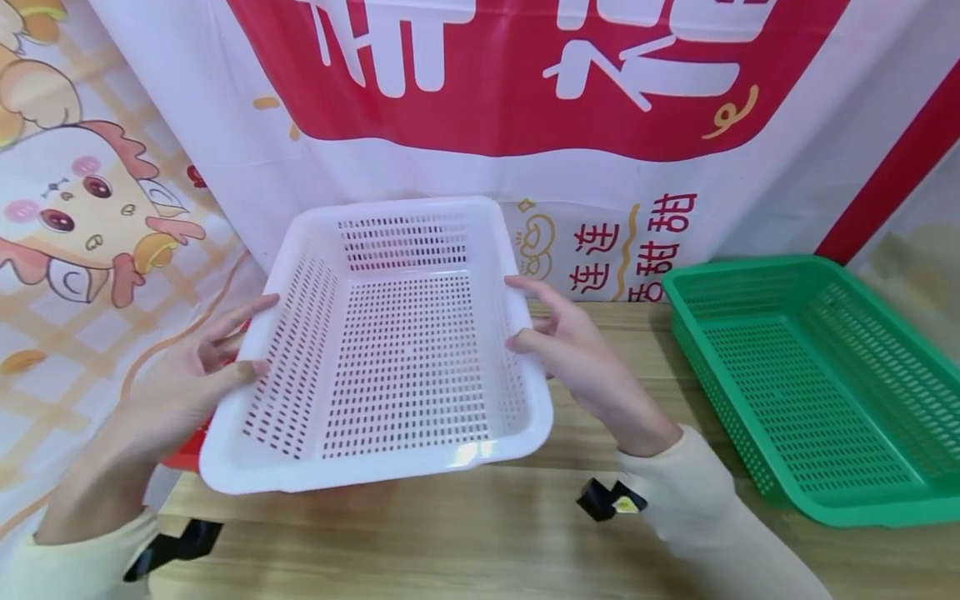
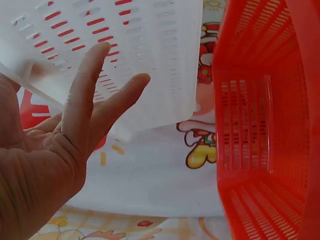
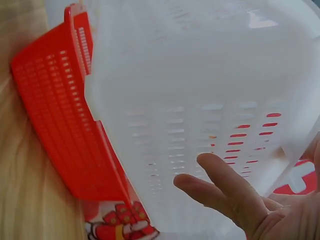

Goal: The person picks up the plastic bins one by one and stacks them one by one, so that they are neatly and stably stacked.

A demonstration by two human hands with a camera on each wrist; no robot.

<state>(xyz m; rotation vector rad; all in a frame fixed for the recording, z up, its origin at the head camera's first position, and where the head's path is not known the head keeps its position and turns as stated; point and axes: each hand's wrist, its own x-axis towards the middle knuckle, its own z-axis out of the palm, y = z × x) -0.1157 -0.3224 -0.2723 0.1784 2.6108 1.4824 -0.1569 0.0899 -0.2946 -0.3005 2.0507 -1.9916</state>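
Both hands hold up a white perforated plastic basket [image 1: 408, 358], which is tilted and has nothing in it. On its left rim, the left hand [image 1: 176, 387] grips with the thumb over the edge; the left wrist view shows its fingers [image 2: 82, 95] spread against the outer side wall. The right hand [image 1: 573, 350] grips the opposite rim, thumb on top, and its fingers [image 3: 230, 185] touch the outer wall in the right wrist view. Below the white basket stands a red basket [image 3: 60, 115], mostly hidden from the head view.
A green basket [image 1: 806, 400] stands on the wooden table [image 1: 450, 533] at the right. Behind the table hangs a white cloth with red print [image 1: 487, 108]. A patterned cloth [image 1: 90, 217] with a cartoon animal covers the left side.
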